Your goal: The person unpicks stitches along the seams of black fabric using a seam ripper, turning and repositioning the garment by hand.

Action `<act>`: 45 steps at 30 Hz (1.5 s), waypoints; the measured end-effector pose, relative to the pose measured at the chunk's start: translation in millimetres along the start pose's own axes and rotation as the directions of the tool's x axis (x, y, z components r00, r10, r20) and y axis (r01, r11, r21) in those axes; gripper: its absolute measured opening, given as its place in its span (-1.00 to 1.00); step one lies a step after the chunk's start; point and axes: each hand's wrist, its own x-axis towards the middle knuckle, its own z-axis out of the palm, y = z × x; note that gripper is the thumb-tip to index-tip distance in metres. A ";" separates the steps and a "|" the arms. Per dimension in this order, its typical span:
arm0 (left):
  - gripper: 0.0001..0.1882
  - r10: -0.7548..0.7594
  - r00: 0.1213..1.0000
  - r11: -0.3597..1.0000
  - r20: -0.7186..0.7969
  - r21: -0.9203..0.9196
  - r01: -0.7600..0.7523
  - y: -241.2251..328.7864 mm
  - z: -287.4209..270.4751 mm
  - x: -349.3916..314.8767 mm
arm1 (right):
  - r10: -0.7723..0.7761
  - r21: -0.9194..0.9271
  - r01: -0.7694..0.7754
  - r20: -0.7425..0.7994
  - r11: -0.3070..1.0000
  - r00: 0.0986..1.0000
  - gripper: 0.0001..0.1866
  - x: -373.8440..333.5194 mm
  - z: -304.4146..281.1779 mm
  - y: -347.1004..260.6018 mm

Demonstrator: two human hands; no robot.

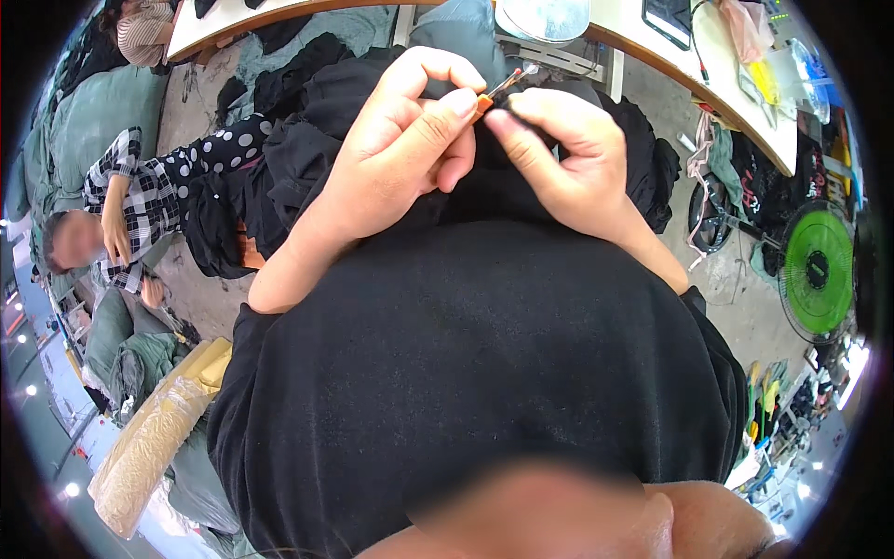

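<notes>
In front of my chest, my left hand (396,149) is closed, pinching a small orange-handled tool (482,104) between thumb and fingers. A thin, dark reddish shaft points up and to the right from it; its exact kind is too small to make out. Close beside its handle, my right hand (577,168) has thumb and forefinger drawn together. Whatever lies between those fingertips is hidden or too fine to tell. Beneath both hands, black cloth (317,121) is heaped over my lap.
A white-topped table (726,74) curves along the far side, bearing a phone-like dark device (667,22) and plastic bags. At right stands a green fan (818,270). A person (140,191) in a checked shirt sits at left. A plastic-wrapped roll (154,447) lies lower left.
</notes>
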 end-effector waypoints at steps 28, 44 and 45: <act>-0.57 0.197 0.980 0.847 0.021 0.500 -0.181 18.2 -23.9 -34.7 | -0.514 -0.359 0.485 0.016 0.797 0.858 -0.72 18.9 15.9 5.4; -0.55 0.150 0.989 0.870 0.009 0.474 -0.136 20.0 -24.9 -43.0 | -0.668 -0.387 0.656 0.124 0.648 0.734 -0.81 33.9 18.9 6.1; -0.55 0.146 0.989 0.871 0.006 0.474 -0.131 20.7 -25.0 -43.6 | -0.671 -0.384 0.660 0.127 0.645 0.730 -0.82 34.3 19.3 5.7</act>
